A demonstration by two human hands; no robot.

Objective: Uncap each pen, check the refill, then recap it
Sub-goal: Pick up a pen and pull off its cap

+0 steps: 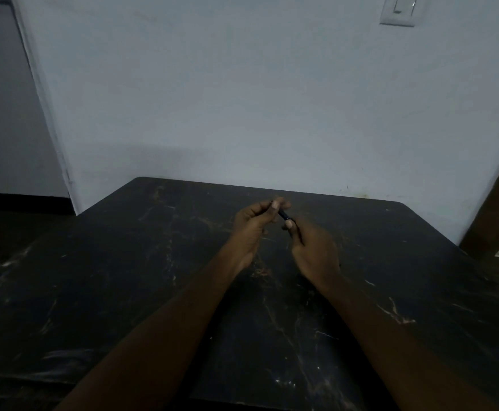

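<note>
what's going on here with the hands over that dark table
A person holds one dark pen in both hands over the scratched table. The left hand pinches its far end and the right hand grips the near end. The picture is too dim to tell whether the cap is on or off.

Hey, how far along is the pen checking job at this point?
Done: nothing shows it; no other pens are in view on the dark table. In hand: the left hand and right hand pinch one dark pen between them above the table. It is too dim to tell whether its cap is off. Left: likely the refill check and recapping.
</note>
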